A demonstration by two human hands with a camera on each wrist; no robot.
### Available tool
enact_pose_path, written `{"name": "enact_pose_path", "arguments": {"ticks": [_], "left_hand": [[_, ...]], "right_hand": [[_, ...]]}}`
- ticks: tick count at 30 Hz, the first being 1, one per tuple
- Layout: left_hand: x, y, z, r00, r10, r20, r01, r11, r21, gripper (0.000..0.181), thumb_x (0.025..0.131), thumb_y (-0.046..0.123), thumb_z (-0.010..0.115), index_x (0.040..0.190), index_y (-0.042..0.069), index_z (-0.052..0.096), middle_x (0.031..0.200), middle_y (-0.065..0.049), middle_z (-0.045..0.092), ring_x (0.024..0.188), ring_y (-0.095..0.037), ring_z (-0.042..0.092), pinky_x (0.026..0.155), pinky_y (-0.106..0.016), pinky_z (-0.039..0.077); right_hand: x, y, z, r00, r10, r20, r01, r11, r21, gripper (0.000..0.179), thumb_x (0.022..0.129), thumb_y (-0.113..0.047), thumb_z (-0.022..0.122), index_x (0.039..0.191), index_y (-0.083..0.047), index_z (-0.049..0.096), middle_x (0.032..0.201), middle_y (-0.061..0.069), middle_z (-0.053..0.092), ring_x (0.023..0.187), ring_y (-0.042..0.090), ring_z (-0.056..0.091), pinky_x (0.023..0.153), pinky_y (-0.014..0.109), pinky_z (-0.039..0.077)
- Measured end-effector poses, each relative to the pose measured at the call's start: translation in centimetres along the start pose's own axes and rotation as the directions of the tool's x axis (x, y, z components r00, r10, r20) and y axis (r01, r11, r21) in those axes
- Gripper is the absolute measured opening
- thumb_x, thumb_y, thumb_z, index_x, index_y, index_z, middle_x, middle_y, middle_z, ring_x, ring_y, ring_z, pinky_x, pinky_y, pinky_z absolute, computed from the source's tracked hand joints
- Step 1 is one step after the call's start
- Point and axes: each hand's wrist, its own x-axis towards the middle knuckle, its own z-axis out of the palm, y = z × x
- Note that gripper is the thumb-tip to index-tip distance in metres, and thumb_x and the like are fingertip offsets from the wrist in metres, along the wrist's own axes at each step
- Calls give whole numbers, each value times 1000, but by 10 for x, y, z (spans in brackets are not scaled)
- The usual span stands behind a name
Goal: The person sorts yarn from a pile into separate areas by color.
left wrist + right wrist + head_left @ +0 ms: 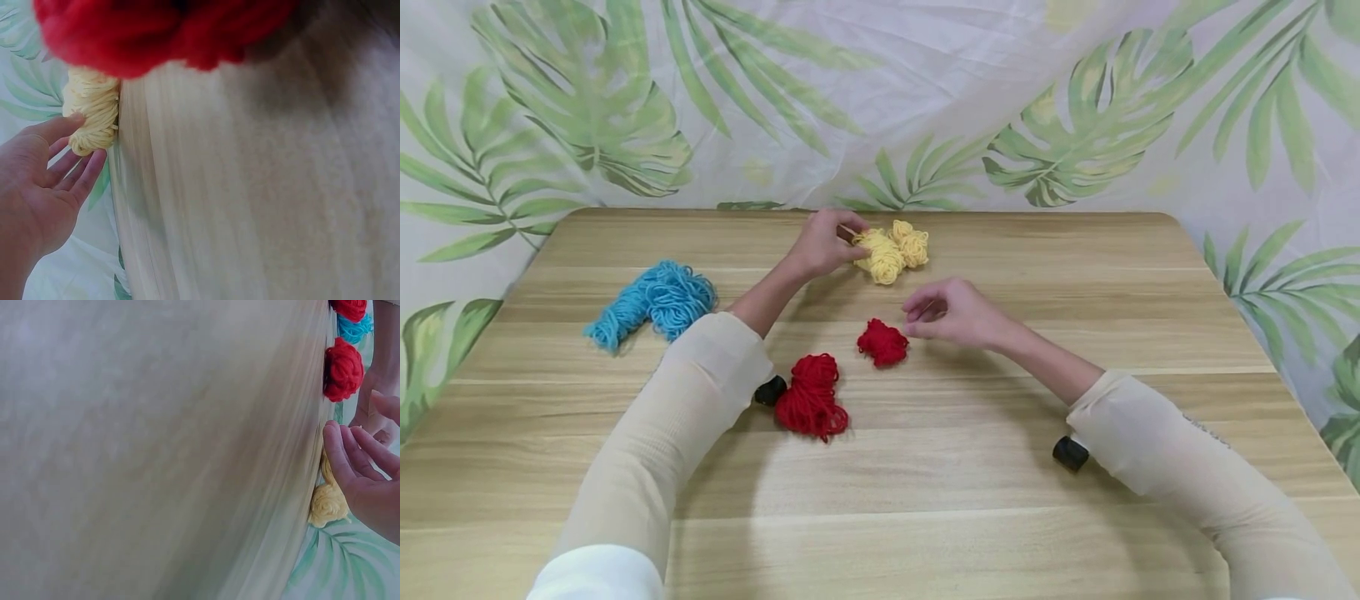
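Observation:
A bundle of yellow yarn [880, 257] lies near the table's far edge. My left hand [826, 243] pinches its left end between thumb and fingers, as the left wrist view also shows. Against it on the right sits a smaller yellow yarn bundle [912, 245]. My right hand [958, 315] is loosely bent and holds nothing, just right of a small red yarn ball [883, 343]. In the right wrist view, a narrow space separates the fingertips [331, 428] from that ball. A larger red yarn bundle [812, 398] lies closer to me, beside my left forearm.
Two bundles of blue yarn [679, 298] lie together on the table's left side, partly behind the left sleeve [662, 442]. A black wrist camera [1070, 453] hangs under the right sleeve. Behind the wooden table [1075, 275] is a leaf-patterned cloth [925, 75].

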Motion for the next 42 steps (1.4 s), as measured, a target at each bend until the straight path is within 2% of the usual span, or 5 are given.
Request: {"name": "enact_pose_path", "arguments": {"ticks": [9, 19, 27, 36, 42], "left_hand": [[-7, 1, -5, 1000, -8, 6, 8, 1000, -7, 39, 89, 4, 82, 124, -7, 69, 128, -22, 68, 113, -37, 68, 94, -44, 57], [-16, -5, -12, 1000, 28, 6, -28, 1000, 6, 39, 89, 3, 80, 125, -7, 69, 127, -23, 69, 108, -39, 70, 87, -42, 59], [-24, -8, -21, 999, 43, 2, -43, 999, 15, 37, 88, 2, 80, 123, -7, 70, 124, -24, 70, 106, -39, 71, 82, -35, 58], [-38, -9, -28, 994, 102, 28, -103, 992, 65, 30, 90, -1, 78, 117, -12, 70, 119, -28, 70, 102, -40, 72, 87, -47, 58], [-45, -8, -31, 994, 112, 17, -113, 992, 62, 27, 90, -3, 76, 115, -12, 71, 117, -29, 70, 101, -40, 72, 85, -43, 58]], "right_hand": [[5, -5, 12, 998, -28, 56, 29, 999, -29, 38, 89, -4, 80, 121, 12, 69, 113, 21, 74, 99, 28, 73, 90, 34, 59], [11, -9, 18, 998, -36, 47, 39, 997, -68, 40, 86, -9, 85, 119, 9, 71, 113, 19, 74, 100, 27, 72, 87, 31, 59], [12, -10, 21, 997, -41, 58, 45, 997, -62, 36, 82, -3, 87, 114, 7, 73, 105, 16, 76, 96, 26, 73, 84, 29, 59], [9, -11, 22, 998, -42, 51, 46, 997, -67, 31, 81, 6, 82, 110, 8, 72, 102, 17, 74, 93, 26, 71, 83, 31, 59], [9, -11, 24, 998, -40, 40, 43, 997, -71, 25, 79, 9, 80, 102, 5, 72, 94, 14, 73, 87, 24, 69, 81, 31, 58]]}}
